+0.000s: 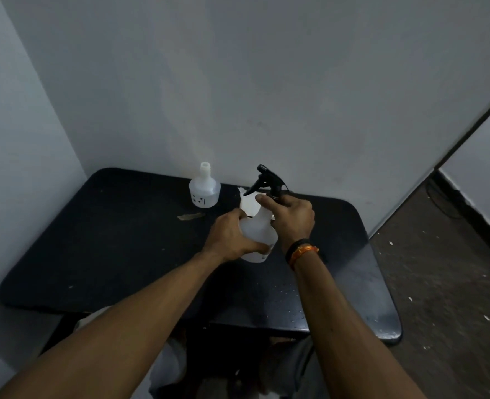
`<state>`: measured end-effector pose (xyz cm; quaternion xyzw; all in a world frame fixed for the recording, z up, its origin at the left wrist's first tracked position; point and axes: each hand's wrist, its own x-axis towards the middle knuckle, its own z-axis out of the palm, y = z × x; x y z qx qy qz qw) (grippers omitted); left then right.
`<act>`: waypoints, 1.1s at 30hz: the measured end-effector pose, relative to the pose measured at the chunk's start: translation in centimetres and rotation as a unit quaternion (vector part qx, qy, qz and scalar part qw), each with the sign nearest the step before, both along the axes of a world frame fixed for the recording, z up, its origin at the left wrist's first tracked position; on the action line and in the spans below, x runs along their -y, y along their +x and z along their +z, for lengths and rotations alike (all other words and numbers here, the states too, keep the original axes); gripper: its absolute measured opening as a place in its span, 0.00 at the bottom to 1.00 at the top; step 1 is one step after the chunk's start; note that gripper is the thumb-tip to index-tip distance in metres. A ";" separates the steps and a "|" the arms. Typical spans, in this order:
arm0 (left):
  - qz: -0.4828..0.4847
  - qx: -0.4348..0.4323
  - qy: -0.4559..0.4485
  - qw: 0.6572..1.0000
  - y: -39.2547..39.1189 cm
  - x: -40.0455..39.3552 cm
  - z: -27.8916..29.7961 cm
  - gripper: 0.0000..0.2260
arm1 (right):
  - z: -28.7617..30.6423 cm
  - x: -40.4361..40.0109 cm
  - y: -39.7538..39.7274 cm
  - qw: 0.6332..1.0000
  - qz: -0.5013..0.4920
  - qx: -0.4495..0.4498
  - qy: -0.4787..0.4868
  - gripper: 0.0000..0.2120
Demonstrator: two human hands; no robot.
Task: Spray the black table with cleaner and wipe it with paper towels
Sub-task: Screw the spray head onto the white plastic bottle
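Observation:
A translucent white spray bottle (259,228) with a black trigger head (262,180) is held over the middle of the black table (117,243). My left hand (232,237) wraps around the bottle's body from the left. My right hand (292,217) grips its neck just under the trigger head, nozzle pointing left. White paper towel (248,204) shows just behind the bottle, mostly hidden by it. Small droplets glisten on the table's near right part (292,300).
A second white bottle (204,190) without a cap stands at the table's back edge near the wall. A small tan scrap (190,216) lies in front of it. Walls close in at the left and back. Speckled floor (439,277) lies to the right.

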<state>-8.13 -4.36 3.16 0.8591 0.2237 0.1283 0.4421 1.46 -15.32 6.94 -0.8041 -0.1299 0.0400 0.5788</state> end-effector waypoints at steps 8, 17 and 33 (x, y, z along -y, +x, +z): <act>-0.028 0.012 -0.006 1.000 0.0 -1.9 -1.2 0.35 | -1.3 -0.2 1.2 0.988 0.082 -0.074 0.108 0.18; -0.156 -0.041 -0.147 0.976 0.9 -2.5 -2.9 0.32 | -0.5 0.2 1.8 0.973 0.180 -0.112 0.092 0.07; -0.114 -0.021 -0.149 0.982 4.4 -3.3 -2.6 0.43 | 0.4 -0.5 4.1 0.971 0.131 -0.136 0.145 0.08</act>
